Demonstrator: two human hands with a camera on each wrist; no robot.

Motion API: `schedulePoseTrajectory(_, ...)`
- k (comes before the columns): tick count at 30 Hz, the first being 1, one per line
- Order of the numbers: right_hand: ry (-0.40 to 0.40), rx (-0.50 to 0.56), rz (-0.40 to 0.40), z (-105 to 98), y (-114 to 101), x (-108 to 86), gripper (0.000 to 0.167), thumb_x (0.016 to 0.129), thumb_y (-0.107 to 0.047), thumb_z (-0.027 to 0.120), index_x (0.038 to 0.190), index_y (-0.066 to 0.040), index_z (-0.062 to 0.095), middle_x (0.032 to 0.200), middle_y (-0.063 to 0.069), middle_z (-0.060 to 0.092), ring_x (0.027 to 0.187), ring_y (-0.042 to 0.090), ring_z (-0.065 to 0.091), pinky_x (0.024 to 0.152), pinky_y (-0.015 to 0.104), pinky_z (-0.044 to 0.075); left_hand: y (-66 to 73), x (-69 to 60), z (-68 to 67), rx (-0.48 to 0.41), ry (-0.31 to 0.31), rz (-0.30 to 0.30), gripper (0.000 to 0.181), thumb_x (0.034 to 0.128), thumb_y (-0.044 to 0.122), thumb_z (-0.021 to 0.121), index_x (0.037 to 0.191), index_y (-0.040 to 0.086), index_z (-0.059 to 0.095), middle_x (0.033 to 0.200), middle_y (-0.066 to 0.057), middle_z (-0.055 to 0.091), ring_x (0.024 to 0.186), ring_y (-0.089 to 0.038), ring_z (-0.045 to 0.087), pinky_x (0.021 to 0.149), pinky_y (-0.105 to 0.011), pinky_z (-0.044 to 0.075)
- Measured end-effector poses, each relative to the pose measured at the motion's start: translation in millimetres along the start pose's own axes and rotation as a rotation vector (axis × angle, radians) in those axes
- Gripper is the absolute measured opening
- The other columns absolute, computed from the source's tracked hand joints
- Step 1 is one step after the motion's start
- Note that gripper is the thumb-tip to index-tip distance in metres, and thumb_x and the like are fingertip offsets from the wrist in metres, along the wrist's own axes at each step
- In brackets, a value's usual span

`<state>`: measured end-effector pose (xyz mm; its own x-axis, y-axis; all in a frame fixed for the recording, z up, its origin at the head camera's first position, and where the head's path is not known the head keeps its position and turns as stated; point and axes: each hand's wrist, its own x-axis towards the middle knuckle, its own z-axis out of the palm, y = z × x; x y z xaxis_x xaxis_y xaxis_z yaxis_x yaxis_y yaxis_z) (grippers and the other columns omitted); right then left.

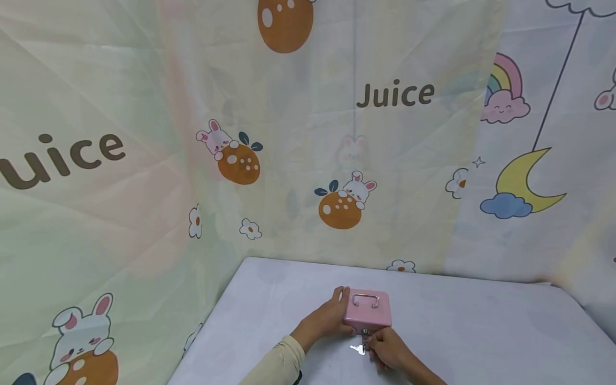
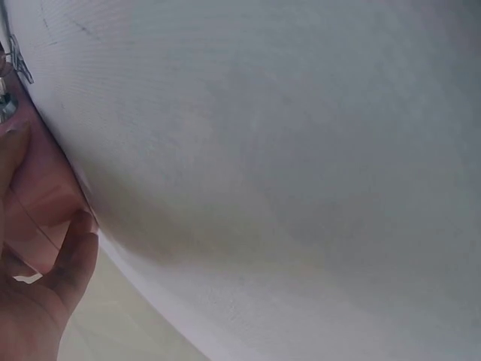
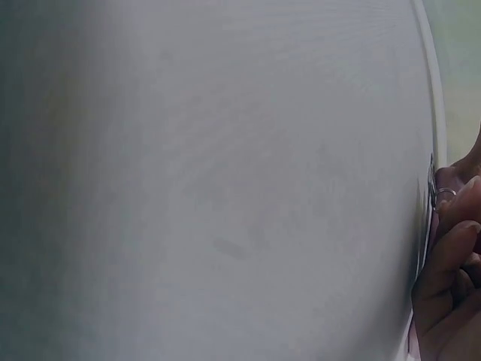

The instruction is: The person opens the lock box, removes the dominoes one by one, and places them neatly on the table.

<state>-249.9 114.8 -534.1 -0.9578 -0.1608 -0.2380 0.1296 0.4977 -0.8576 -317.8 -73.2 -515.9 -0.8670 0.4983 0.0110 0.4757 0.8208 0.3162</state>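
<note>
A small pink cash box (image 1: 366, 316) sits on the white table, its silver handle (image 1: 366, 300) lying on the lid. My left hand (image 1: 329, 316) grips the box by its left side, thumb toward the front and fingers toward the back. In the left wrist view, that hand (image 2: 45, 301) holds the pink box (image 2: 45, 180) at its edge. At the front lock (image 1: 364, 332), my right hand (image 1: 391, 347) pinches what appears to be a key, mostly hidden by the fingers. A second silver key (image 1: 358, 349) dangles beside it. In the right wrist view, curled fingers (image 3: 451, 256) show near a small metal ring (image 3: 446, 191).
The white table (image 1: 481, 331) extends to both sides of the box. Behind it hangs a printed cloth wall (image 1: 298, 107) with rabbits, fruit and lettering. Another cloth wall (image 1: 144, 230) stands along the left edge of the table.
</note>
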Motion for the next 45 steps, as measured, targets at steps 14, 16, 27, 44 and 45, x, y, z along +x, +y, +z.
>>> schedulePoseTrajectory(14, 0.047, 0.086, 0.056, 7.9, -1.3, 0.6, 0.023, 0.096, -0.006, 0.049, 0.083, -0.002, 0.068, 0.067, -0.001, 0.059, 0.046, 0.006, 0.049, 0.044, 0.018, 0.038, -0.3, 0.6, 0.6, 0.002, 0.005, 0.005, 0.109, 0.0786, 0.037, 0.086, 0.158, 0.004, 0.02, 0.16, -0.018, 0.029, 0.122, -0.027, 0.063, 0.098, -0.03, 0.053)
schedulePoseTrajectory(16, 0.045, 0.11, 0.064, 8.2, -1.8, -0.2, 0.023, 0.097, -0.007, 0.05, 0.083, -0.002, 0.068, 0.067, -0.002, 0.059, 0.046, 0.006, 0.048, 0.044, 0.018, 0.037, -0.7, 1.2, 1.7, 0.001, 0.005, 0.004, 0.109, 0.0787, 0.037, 0.086, 0.158, 0.004, 0.02, 0.16, -0.018, 0.029, 0.121, -0.027, 0.063, 0.098, -0.03, 0.053)
schedulePoseTrajectory(27, 0.034, 0.178, 0.061, 8.8, 0.4, -0.7, 0.023, 0.096, -0.005, 0.049, 0.083, 0.001, 0.068, 0.068, -0.001, 0.059, 0.048, 0.006, 0.05, 0.045, 0.018, 0.04, -1.2, 2.2, 3.3, 0.007, -0.005, -0.008, 0.109, 0.0788, 0.039, 0.085, 0.158, 0.003, 0.019, 0.161, -0.018, 0.027, 0.125, -0.029, 0.061, 0.099, -0.031, 0.053)
schedulePoseTrajectory(44, 0.011, 0.205, 0.152, 7.5, -2.5, -0.9, 0.02, 0.097, -0.006, 0.049, 0.089, 0.001, 0.066, 0.073, 0.001, 0.063, 0.051, 0.007, 0.054, 0.047, 0.017, 0.043, 0.0, 0.6, 2.4, 0.003, -0.011, -0.018, 0.109, 0.08, 0.039, 0.084, 0.159, 0.005, 0.017, 0.163, -0.017, 0.025, 0.123, -0.027, 0.062, 0.1, -0.032, 0.053)
schedulePoseTrajectory(45, 0.011, 0.202, 0.153, 7.1, -3.1, -1.1, 0.02, 0.097, -0.006, 0.05, 0.089, 0.001, 0.066, 0.073, 0.001, 0.063, 0.051, 0.008, 0.054, 0.047, 0.017, 0.043, 0.0, 1.0, 2.2, 0.003, -0.013, -0.02, 0.109, 0.0803, 0.039, 0.084, 0.159, 0.005, 0.016, 0.163, -0.017, 0.025, 0.124, -0.027, 0.062, 0.1, -0.032, 0.053)
